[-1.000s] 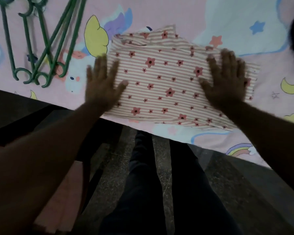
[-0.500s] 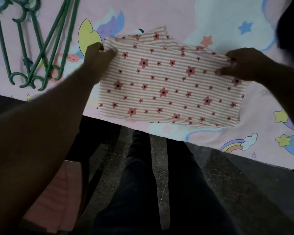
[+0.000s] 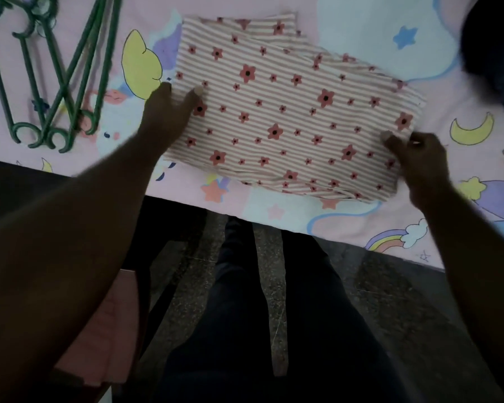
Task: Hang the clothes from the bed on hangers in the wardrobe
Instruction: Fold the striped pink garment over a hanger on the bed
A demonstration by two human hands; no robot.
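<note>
A folded garment [image 3: 288,112], pink-and-white striped with red flowers, lies flat on the bed near its front edge. My left hand [image 3: 169,114] is at the garment's left edge, thumb on top of the cloth and fingers at the rim, pinching it. My right hand [image 3: 419,161] has its fingers curled and pinches the garment's lower right edge. Several green plastic hangers [image 3: 56,82] lie in a loose pile on the bed at the far left, apart from both hands.
The bed has a pink cartoon-print sheet [image 3: 361,33]. A dark piece of clothing [image 3: 498,53] shows at the top right corner. My dark-trousered legs [image 3: 274,315] stand on a speckled stone floor [image 3: 405,286] below the bed edge.
Both hands went from pressing flat on the garment to gripping its side edges. Since half a second ago they have slid lower along those edges, the right hand down to the lower corner.
</note>
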